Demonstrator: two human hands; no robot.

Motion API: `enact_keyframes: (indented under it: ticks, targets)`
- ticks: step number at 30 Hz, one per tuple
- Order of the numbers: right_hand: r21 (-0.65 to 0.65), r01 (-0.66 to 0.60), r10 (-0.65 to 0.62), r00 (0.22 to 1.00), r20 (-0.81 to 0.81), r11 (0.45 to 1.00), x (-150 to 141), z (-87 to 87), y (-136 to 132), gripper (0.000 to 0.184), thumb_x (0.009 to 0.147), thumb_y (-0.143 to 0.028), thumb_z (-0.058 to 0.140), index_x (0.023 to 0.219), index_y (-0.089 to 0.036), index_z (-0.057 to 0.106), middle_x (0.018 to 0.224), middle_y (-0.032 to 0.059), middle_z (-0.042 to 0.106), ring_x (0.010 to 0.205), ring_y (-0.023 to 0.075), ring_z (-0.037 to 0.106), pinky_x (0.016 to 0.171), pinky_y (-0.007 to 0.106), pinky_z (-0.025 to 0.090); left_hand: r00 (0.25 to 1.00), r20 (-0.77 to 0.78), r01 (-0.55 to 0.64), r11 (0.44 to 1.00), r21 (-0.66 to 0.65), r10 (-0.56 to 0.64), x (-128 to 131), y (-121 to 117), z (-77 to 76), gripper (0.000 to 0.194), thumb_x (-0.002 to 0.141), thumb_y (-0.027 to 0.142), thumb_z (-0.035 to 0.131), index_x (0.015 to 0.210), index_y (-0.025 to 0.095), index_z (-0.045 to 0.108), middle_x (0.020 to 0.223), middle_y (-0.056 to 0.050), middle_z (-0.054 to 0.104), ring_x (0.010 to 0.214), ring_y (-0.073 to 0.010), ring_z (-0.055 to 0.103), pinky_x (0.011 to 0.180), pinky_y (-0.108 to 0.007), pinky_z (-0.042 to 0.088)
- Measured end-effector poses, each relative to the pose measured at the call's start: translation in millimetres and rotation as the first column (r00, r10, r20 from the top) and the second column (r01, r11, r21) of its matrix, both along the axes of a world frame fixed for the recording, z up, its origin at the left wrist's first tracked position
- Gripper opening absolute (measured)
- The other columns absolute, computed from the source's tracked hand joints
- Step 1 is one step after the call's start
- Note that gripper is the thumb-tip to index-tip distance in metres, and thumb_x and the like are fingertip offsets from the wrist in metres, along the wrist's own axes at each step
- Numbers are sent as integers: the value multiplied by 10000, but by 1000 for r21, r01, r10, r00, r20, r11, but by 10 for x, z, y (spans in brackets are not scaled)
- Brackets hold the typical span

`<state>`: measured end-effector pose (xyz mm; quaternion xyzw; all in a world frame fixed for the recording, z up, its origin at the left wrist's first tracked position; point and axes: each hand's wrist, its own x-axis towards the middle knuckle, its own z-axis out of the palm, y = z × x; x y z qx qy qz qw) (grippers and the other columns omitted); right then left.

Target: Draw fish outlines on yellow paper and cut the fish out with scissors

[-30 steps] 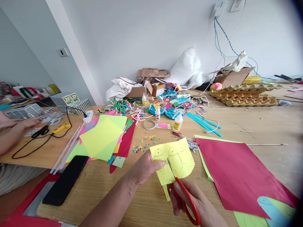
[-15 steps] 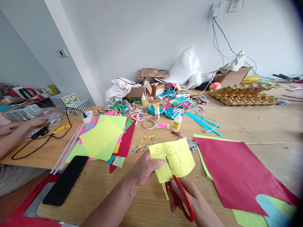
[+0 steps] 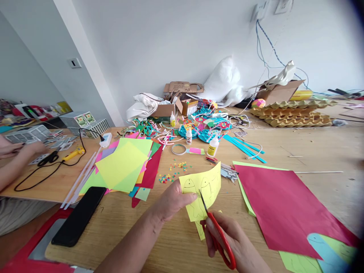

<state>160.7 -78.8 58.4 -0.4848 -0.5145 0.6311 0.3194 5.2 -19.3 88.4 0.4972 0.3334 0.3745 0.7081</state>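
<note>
My left hand [image 3: 178, 199] pinches the left edge of a yellow paper sheet [image 3: 199, 206], thumb on top. Fish shapes are drawn on the sheet in dark line. My right hand [image 3: 224, 231] is closed round the red handles of a pair of scissors [image 3: 220, 235]. Their blades lie at the paper between two drawn fish, the tip near my left thumb. The right part of the sheet bends upward. Below it, a narrow yellow strip with pencil lines shows near the tabletop; whether it is separate is hidden.
Coloured paper sheets [image 3: 122, 165] and a black phone [image 3: 79, 216] lie left. A dark red sheet [image 3: 284, 204] is at right. Glue bottles [image 3: 212, 147], a tape roll [image 3: 179, 149] and confetti [image 3: 170, 176] lie ahead. At far left are another person's hands [image 3: 31, 149].
The right part of the yellow sheet has curled upward and inward. The scissors have shifted very slightly right. At far left, the other person's hands have moved left.
</note>
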Motion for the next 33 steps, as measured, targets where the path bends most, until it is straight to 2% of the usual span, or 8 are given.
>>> enact_keyframes:
  ticks: [9,15,21,27,33]
  targets:
    - [21,8,-8,1000,20,1000,-9,40,-4,507,786,-692,419,653,-204,468,447,-45,498,426,114,472,440,220,337,994,102,36,996,-76,-28,8,-3,-15,403,675,200,643,1073,139,652,1025,-98,691,893,-237,637,745,-292,468]
    - [14,20,-21,998,67,1000,-29,-72,-7,506,781,-705,400,665,-215,443,413,-80,427,336,86,384,365,210,231,993,119,38,994,-103,-26,6,11,-37,403,676,206,652,1076,148,650,1032,-99,690,953,-252,622,774,-300,465]
    - [34,40,-43,994,98,999,-43,-106,-21,454,814,-635,418,673,-206,463,406,-81,431,348,88,394,400,209,259,993,114,43,996,-79,-34,-15,12,-55,380,705,228,646,1075,143,646,993,-96,696,909,-242,635,763,-298,469]
    - [71,46,-52,994,96,996,-57,-72,-22,415,832,-573,468,656,-196,476,415,-78,447,374,87,410,441,214,293,995,58,-73,996,-47,76,-67,29,-41,390,719,243,651,1095,152,605,955,-72,693,842,-214,635,722,-282,458]
    - [38,-37,37,999,2,999,-45,-55,-27,461,845,-634,390,683,-205,445,432,-74,454,385,86,373,426,215,273,994,99,-31,995,-96,41,-91,23,-38,457,682,205,681,1125,152,579,966,-73,687,816,-193,627,715,-273,455]
